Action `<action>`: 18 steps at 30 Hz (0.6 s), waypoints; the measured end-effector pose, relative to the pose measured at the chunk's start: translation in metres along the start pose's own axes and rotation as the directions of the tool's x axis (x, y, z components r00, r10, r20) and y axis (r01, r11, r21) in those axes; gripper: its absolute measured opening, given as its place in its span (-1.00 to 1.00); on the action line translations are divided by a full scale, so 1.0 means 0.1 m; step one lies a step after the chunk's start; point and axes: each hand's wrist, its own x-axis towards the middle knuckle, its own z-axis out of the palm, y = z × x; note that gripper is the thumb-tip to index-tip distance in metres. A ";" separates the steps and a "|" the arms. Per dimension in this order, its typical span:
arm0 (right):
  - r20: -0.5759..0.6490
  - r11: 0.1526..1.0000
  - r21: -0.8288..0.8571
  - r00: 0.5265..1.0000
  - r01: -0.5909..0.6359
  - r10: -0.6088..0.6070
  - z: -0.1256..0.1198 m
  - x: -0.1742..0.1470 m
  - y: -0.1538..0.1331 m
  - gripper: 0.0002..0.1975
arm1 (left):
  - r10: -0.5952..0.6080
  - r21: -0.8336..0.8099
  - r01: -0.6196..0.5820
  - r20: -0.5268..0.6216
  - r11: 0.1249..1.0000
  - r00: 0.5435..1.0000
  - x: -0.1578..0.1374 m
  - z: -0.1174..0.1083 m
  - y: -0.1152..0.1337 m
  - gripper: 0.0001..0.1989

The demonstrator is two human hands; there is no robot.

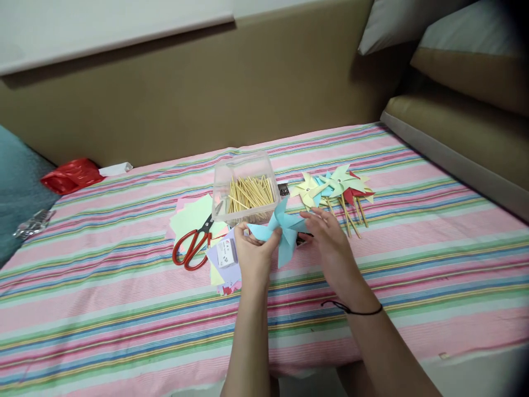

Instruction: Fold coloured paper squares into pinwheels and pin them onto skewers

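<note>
A light blue paper pinwheel [285,223] is held up over the striped cloth, its blades folded in toward the middle. My left hand [257,249] pinches it near the centre, thumb on top. Beside its right blade is my right hand [328,240], fingers apart and slightly bent; whether a fingertip touches the paper I cannot tell. Just behind stands a clear plastic box [243,160] with many thin wooden sticks [250,194]. Finished pinwheels on sticks [341,184], in yellow, green, blue and red, lie to the right.
Red-handled scissors [192,248] rest on coloured paper sheets [188,216] at left, near a small white box [226,252]. A red plastic bag [73,175] lies far left by a blue cushion [20,187]. A brown backrest [185,94] rises behind, with cushions [467,132] on the right.
</note>
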 end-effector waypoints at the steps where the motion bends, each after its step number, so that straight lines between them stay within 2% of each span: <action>1: 0.048 0.998 -0.065 0.999 0.025 -0.022 -0.05 0.03 -0.02 -0.48 | -0.007 0.047 0.005 0.049 0.999 0.999 0.00 -0.03 0.02 -0.46; 4: 0.215 0.977 -0.196 0.976 0.079 -0.036 -0.16 0.07 -0.07 -0.40 | -0.041 0.179 0.010 0.169 0.984 0.985 -0.01 -0.09 0.06 -0.46; 7: 0.293 0.959 -0.266 0.956 0.102 -0.020 -0.18 0.05 -0.08 -0.37 | -0.077 0.257 0.012 0.245 0.966 0.966 -0.03 -0.11 0.08 -0.48; 11: 0.300 0.942 -0.323 0.954 0.093 0.009 -0.15 0.02 -0.07 -0.38 | -0.115 0.288 0.021 0.315 0.957 0.942 -0.03 -0.12 0.07 -0.50; 18: 0.294 0.927 -0.369 0.954 0.060 0.056 -0.16 0.01 -0.11 -0.35 | -0.159 0.321 0.043 0.346 0.946 0.925 -0.02 -0.15 0.09 -0.47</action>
